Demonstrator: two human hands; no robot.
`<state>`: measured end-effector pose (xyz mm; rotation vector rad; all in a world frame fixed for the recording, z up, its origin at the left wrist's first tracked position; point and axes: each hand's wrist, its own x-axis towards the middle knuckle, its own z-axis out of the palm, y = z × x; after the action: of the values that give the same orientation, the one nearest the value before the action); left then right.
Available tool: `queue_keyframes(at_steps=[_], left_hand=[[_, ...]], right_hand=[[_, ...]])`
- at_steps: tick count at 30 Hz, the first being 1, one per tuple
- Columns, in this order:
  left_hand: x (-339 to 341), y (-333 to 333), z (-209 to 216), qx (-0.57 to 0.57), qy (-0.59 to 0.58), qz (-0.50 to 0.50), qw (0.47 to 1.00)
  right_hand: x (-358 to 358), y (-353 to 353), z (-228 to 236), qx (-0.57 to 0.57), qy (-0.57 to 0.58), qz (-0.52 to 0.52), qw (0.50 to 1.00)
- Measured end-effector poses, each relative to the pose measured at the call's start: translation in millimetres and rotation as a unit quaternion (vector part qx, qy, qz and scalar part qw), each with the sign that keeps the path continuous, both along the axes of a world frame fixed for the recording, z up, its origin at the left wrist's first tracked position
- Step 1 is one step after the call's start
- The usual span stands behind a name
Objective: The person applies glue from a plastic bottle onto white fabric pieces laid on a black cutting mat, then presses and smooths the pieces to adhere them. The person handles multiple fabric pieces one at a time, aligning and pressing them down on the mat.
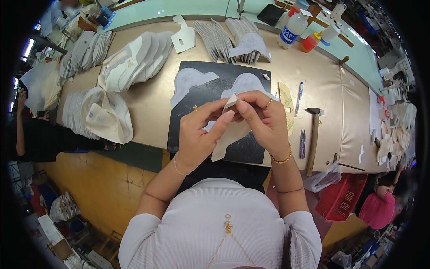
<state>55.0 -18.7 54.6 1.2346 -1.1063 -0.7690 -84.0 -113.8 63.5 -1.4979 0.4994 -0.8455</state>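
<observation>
My left hand (197, 127) and my right hand (267, 120) meet in front of me over a black board (249, 154). Between them they pinch a cream, curved cut piece of sheet material (229, 138). Its upper corner is folded to a point at my fingertips, while the lower part hangs down over the board. My fingers hide much of its middle. Two light grey cut pieces lie flat on the board: one to the left (188, 84), the other (249, 82) just beyond my hands and partly covered by them.
Right of the board are a yellowish template (285, 107), a blue pen (299, 96), dark pens (302, 144) and a hammer (314, 139). Stacked cut pieces (96, 114) crowd the left; further stacks (214, 39) stand behind. A bottle (293, 30) and glue container (311, 41) stand far right.
</observation>
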Motion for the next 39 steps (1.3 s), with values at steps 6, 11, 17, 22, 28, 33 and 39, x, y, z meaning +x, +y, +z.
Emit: queue_keyframes(at_steps=[6, 11, 17, 22, 28, 33, 39], left_hand=[[6.8, -2.5, -4.0, 0.038, 0.094, 0.02, 0.995], [15.7, -6.2, -7.7, 0.049, 0.257, -0.01, 0.965], [22.0, -6.1, -15.1, 0.053, 0.401, -0.017, 0.914], [31.9, 1.6, -23.3, 0.042, 0.434, 0.052, 0.899], [104.4, 38.3, -30.9, -0.136, 0.372, 0.201, 0.896], [136.3, 77.9, -1.0, -0.161, 0.256, 0.159, 0.94], [79.4, 56.7, 10.4, 0.14, 0.181, -0.011, 0.974]], right_hand=[[-4.3, 2.4, -7.2, 0.021, 0.005, 0.01, 1.0], [-17.2, -5.5, -30.8, -0.024, -0.168, 0.001, 0.985], [-37.6, -14.6, -34.5, 0.135, -0.375, -0.001, 0.917], [-81.0, -31.0, -38.0, 0.27, -0.531, 0.014, 0.803], [-146.2, -46.6, -24.5, 0.141, -0.505, -0.122, 0.843], [-122.3, -30.6, -15.8, -0.079, -0.228, -0.153, 0.958], [-65.4, -7.6, -29.2, -0.115, -0.034, 0.056, 0.991]])
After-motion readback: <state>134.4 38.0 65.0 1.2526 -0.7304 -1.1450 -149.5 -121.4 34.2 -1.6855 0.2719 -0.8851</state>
